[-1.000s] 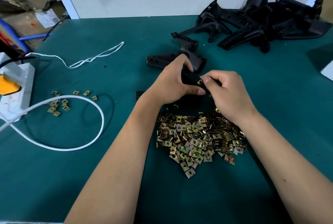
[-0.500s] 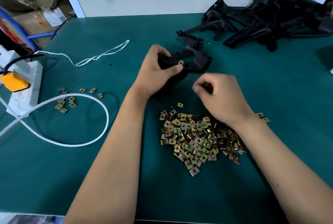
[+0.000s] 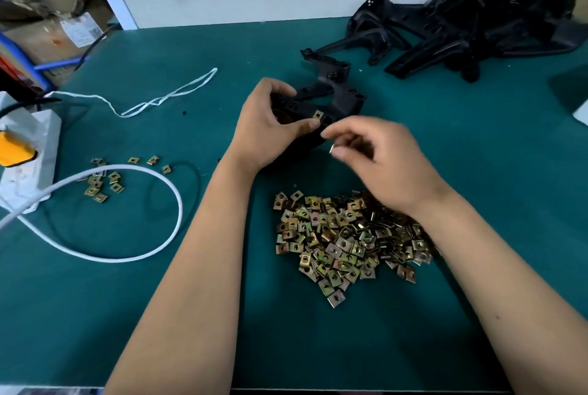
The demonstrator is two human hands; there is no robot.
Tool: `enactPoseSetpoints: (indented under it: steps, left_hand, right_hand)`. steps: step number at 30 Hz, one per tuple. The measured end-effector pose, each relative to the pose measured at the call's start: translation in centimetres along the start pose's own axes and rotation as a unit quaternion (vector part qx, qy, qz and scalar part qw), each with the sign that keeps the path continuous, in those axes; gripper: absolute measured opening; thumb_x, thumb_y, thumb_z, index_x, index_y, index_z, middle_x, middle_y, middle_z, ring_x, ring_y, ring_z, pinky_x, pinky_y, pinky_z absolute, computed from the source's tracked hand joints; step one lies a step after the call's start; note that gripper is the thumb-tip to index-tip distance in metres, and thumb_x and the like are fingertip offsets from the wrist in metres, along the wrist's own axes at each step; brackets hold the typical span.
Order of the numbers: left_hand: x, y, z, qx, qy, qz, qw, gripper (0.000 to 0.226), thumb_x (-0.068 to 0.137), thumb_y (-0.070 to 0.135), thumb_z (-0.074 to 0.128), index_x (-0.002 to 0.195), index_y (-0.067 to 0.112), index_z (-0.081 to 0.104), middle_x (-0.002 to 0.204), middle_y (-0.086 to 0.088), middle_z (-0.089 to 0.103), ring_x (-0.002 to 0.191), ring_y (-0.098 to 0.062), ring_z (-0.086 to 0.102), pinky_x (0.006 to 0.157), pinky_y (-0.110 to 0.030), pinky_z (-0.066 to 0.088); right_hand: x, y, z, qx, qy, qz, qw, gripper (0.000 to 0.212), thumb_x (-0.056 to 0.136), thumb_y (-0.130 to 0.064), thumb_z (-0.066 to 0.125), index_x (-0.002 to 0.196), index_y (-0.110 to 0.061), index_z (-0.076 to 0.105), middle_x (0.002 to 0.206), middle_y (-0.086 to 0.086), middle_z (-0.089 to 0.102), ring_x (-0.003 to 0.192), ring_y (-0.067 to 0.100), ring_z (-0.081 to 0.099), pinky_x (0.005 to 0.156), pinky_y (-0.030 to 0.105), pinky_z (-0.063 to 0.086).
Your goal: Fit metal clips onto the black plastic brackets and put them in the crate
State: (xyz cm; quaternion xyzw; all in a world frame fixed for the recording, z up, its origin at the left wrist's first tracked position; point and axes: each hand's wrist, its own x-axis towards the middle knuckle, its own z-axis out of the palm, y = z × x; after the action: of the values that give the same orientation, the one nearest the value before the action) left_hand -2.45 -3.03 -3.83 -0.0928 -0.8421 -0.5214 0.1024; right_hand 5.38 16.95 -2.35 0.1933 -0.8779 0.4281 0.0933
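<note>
My left hand (image 3: 270,127) grips a black plastic bracket (image 3: 334,95) in the middle of the green table, thumb just below a brass clip (image 3: 318,114) that sits fitted on it. Just to the right, my right hand (image 3: 378,156) pinches a single metal clip (image 3: 332,149) between thumb and finger, close to the bracket. A big heap of brass-coloured clips (image 3: 343,242) lies in front of me, partly under my right wrist. No crate is in view.
A pile of black brackets (image 3: 461,22) lies at the far right. A few loose clips (image 3: 105,178) sit at the left beside a looped white cable (image 3: 152,251), a white power strip (image 3: 28,152) with a yellow plug, and a white cord (image 3: 165,97).
My left hand has kept hold of the bracket with its fitted clip, which shifted slightly away. My right hand left the bracket and now pinches a clip beside it.
</note>
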Motion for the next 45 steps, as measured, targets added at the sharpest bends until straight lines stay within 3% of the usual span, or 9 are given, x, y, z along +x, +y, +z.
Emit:
enactPoseSetpoints:
  steps: [4,8,12,15,20,23,30,37,45]
  left_hand:
    - [-0.3,0.4,0.0,0.035,-0.020,0.022,0.999,0.049,0.073,0.040,0.089,0.107,0.022,0.059,0.101,0.003,0.068,0.087,-0.020,0.064,0.082,-0.046,0.056]
    - [-0.6,0.7,0.4,0.046,-0.042,0.036,0.997,0.045,0.076,0.041,0.088,0.106,0.026,0.057,0.098,0.014,0.063,0.077,-0.004,0.057,0.070,-0.027,0.048]
    - [-1.0,1.9,1.4,0.032,-0.092,0.059,0.993,0.055,0.068,0.042,0.093,0.108,0.024,0.059,0.103,0.017,0.061,0.095,-0.002,0.058,0.084,-0.023,0.046]
    - [-1.4,2.7,2.1,0.017,-0.141,0.070,0.987,0.064,0.063,0.043,0.095,0.111,0.021,0.059,0.112,0.010,0.064,0.106,-0.007,0.060,0.096,-0.029,0.048]
    - [-1.7,3.2,2.9,0.012,-0.174,0.075,0.982,0.064,0.065,0.035,0.097,0.114,0.016,0.060,0.112,0.007,0.063,0.100,-0.004,0.058,0.091,-0.022,0.047]
    - [-1.8,3.4,3.1,0.013,-0.178,0.077,0.981,0.064,0.066,0.034,0.097,0.114,0.016,0.060,0.110,0.010,0.062,0.098,-0.001,0.057,0.089,-0.019,0.046]
    - [-1.8,3.6,3.1,0.017,-0.170,0.083,0.982,0.073,0.060,0.037,0.098,0.119,0.017,0.059,0.116,0.010,0.061,0.111,-0.005,0.056,0.095,-0.017,0.042]
    - [-2.0,4.2,3.5,0.027,-0.182,0.080,0.980,0.077,0.059,0.040,0.099,0.124,0.018,0.064,0.116,0.010,0.068,0.110,-0.006,0.063,0.101,-0.034,0.050]
    - [-2.0,4.2,3.6,0.025,-0.179,0.080,0.980,0.078,0.058,0.041,0.099,0.125,0.017,0.064,0.116,0.008,0.068,0.110,-0.009,0.064,0.101,-0.039,0.051]
  right_hand:
    - [0.0,1.5,-1.5,0.059,0.096,0.032,0.993,0.015,0.096,-0.011,0.070,0.097,-0.024,0.078,0.086,-0.022,0.073,0.084,-0.002,0.067,0.076,0.012,0.048]
    - [0.1,2.2,-1.6,0.119,0.154,0.068,0.979,0.021,0.095,-0.010,0.067,0.089,-0.029,0.074,0.076,-0.021,0.070,0.066,-0.004,0.059,0.066,0.011,0.043]
    - [0.2,2.3,-1.6,0.162,0.203,0.090,0.961,0.017,0.094,-0.013,0.066,0.089,-0.027,0.075,0.078,-0.003,0.071,0.062,0.004,0.057,0.064,0.022,0.046]
    - [0.2,2.6,-1.8,0.200,0.190,0.118,0.954,0.014,0.094,-0.010,0.066,0.097,-0.021,0.074,0.080,0.013,0.068,0.063,0.016,0.053,0.058,0.027,0.047]
    - [0.3,3.0,-2.1,0.260,0.193,0.161,0.932,0.011,0.094,-0.008,0.072,0.095,-0.015,0.079,0.078,0.001,0.073,0.071,0.012,0.062,0.065,0.022,0.052]
    - [0.4,3.2,-2.4,0.314,0.169,0.178,0.917,0.014,0.094,-0.003,0.071,0.099,-0.013,0.079,0.084,0.005,0.074,0.074,0.013,0.066,0.073,0.022,0.055]
    - [0.5,3.1,-2.5,0.300,0.163,0.158,0.926,0.010,0.098,-0.005,0.067,0.097,-0.011,0.075,0.081,0.005,0.074,0.074,0.014,0.068,0.066,0.022,0.055]
    - [0.5,3.3,-2.4,0.254,0.142,0.144,0.946,0.017,0.094,-0.005,0.070,0.094,-0.018,0.080,0.085,0.001,0.078,0.079,0.011,0.069,0.072,0.022,0.055]
    - [0.7,3.0,-2.3,0.235,0.137,0.143,0.952,0.008,0.089,-0.009,0.078,0.089,-0.017,0.080,0.082,0.004,0.078,0.072,0.011,0.068,0.067,0.025,0.053]
